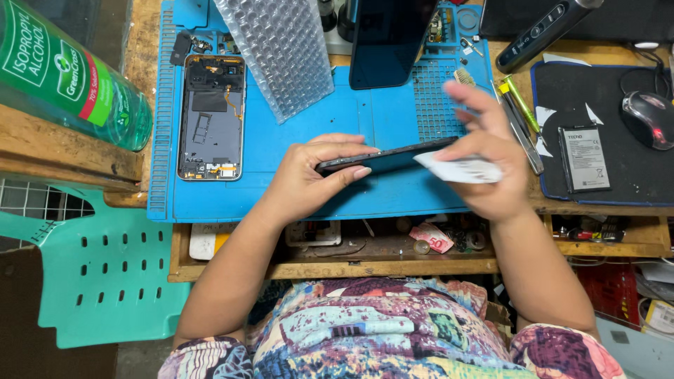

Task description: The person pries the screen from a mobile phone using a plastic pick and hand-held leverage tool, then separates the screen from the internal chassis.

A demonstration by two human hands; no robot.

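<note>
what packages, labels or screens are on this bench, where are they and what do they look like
Bottle label: top left, on the green bottle lying on the wooden shelf; green and white with a red stripe.
Dark screen: top centre, leaning upright; black, blank.
Battery label: right, on the black mat; white rectangle, small print.
Bubble wrap: clear sheet on the blue mat.
White sticker: in the right hand, against the dark phone panel that the left hand holds.

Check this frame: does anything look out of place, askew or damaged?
Nothing looks spilled or broken. The opened phone body with its exposed insides lies on the blue work mat. The green clear plastic bottle lies tilted over the wooden shelf edge. The left hand holds the thin black panel; the right hand holds a white slip.
</note>
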